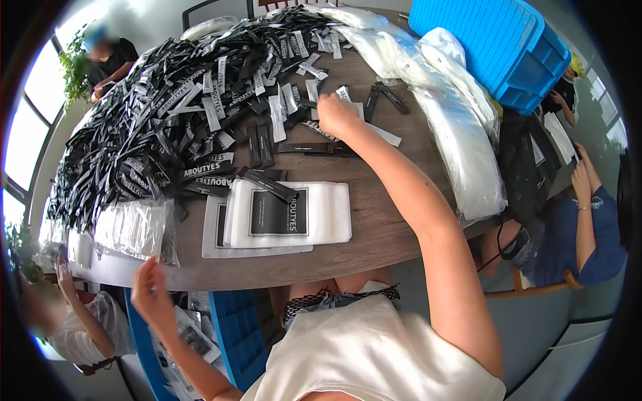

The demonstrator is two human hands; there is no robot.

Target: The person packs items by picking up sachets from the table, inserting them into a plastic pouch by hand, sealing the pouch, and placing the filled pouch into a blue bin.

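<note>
Head view, sachets: slim, flat, glossy strips (194,113), some black with white lettering, some pale-faced, heaped in a crinkled mound mostly to the left of the right fingers; a few lie loose to their right.
Pouches: frosted, smooth, flat rectangles (287,217) with black printed panels, stacked askew below the right fingers and to the right of the left ones; one black sachet lies slantwise on top.
Clear bag: wrinkled, shiny film (134,230), just above the left fingertips.
Film bundles: long, soft, milky-clear folds (461,160), well to the right of the right fingers.
Table: brown wood grain, curved edge (374,247), beneath the right fingers.
Upper crate: ribbed blue plastic (491,50), beyond the bundles from the right fingers.
Right hand: at the mound's edge (338,115), fingers curled down among sachets; whether they pinch one, I cannot tell.
Left hand: raised near the table edge (152,297), beside the lower crate (241,337); fingers bent and blurred, their grip unclear.
</note>
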